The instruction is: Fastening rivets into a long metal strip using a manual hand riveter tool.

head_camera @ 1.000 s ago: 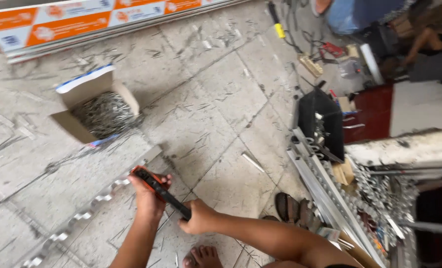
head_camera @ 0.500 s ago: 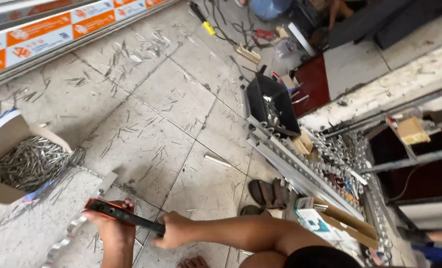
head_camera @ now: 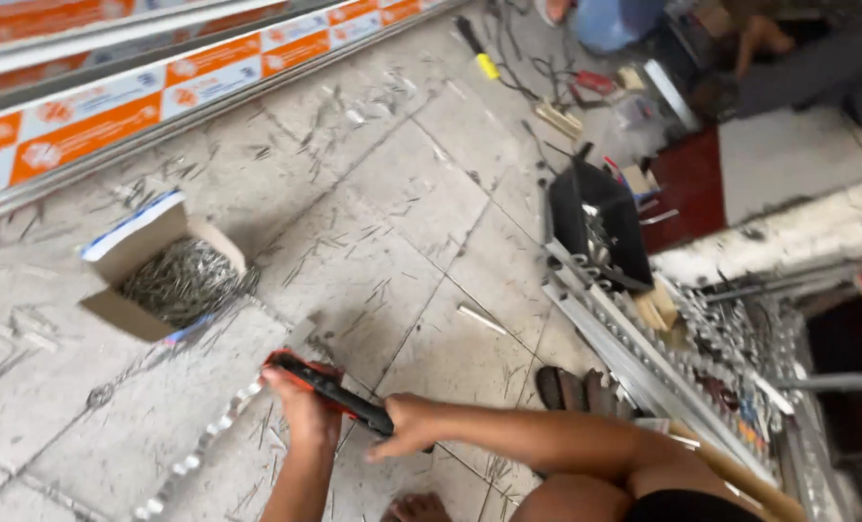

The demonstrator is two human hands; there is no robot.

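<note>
I see my left hand wrapped shut around the front end of a long red and black hand tool, and my right hand closed on its rear handle. The tool lies slanted, low over the tiled floor, with its nose at the near end of a perforated metal strip that runs away toward the lower left. Both hands grip the tool just as they did half a second ago, but they now sit higher and further right in my view. The open cardboard box full of metal fasteners, which was cut off at the left edge before, shows whole again, just up and left of the tool and not touching it. The orange and white panel fills more of the top left than before. The black bin and the stacked metal rails sit to the right, well apart from my hands. A pair of sandals lies just right of my forearm.
</note>
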